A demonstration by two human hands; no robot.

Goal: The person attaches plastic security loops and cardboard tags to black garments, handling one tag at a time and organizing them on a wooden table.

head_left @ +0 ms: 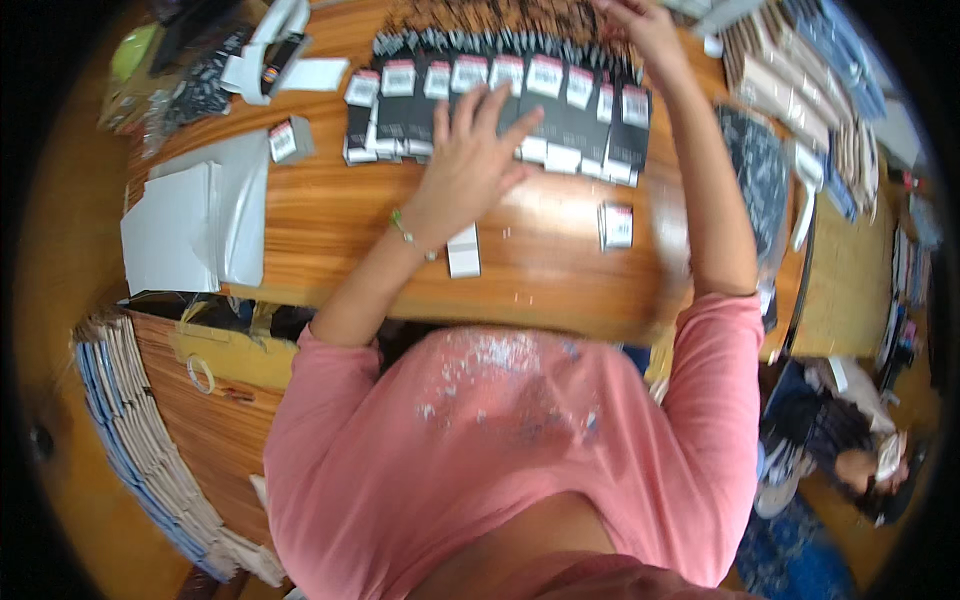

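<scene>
A row of black hang tags [400,118] with white-and-red stickers lies overlapping across the far part of the wooden table. Their thin black strings [500,18] spread out beyond them. My left hand [475,150] rests flat over the middle tags, fingers spread, a beaded bracelet on its wrist. At the upper right my right hand [645,28] reaches over the string ends; its fingers look stretched out and are partly cut off by the picture's edge. Below the left hand lies a small white-and-grey card [463,252]. A small stack of stickered tags [617,227] sits further right.
White sheets and clear plastic bags [190,230] lie at the left, beside a grey stickered tag stack [290,140]. A white tape dispenser [275,55] stands at far left. Folded garments [785,85] and a dark bagged bundle [752,175] are at right. Another person [850,440] is at lower right.
</scene>
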